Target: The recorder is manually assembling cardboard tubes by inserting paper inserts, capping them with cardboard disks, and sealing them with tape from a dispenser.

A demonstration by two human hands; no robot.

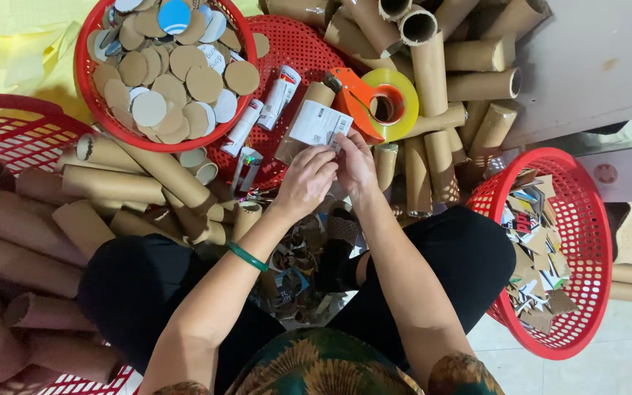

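Both hands meet over the middle of the heap: the left hand (306,181) and the right hand (356,165) pinch the near edge of a white paper label (319,125) with their fingertips, fingers curled tight around it. The label sits on a brown cardboard tube (303,121) that slants up towards a tape dispenser (369,100) — orange frame, yellow roll — lying just beyond the right hand. A green bangle (247,257) rings the left wrist. Under the tube is a flat red mesh tray (298,51) carrying small white tubes with red caps (281,96). To the upper left, a round red basket (86,80) is piled with cardboard discs (184,73), brown and white, one blue. More cardboard tubes (433,80) are stacked at the top and sprawl along the left side. On the right, well apart from the hands, another red basket (594,241) holds torn paper scraps (535,256) — further scraps litter the floor between the person's knees.
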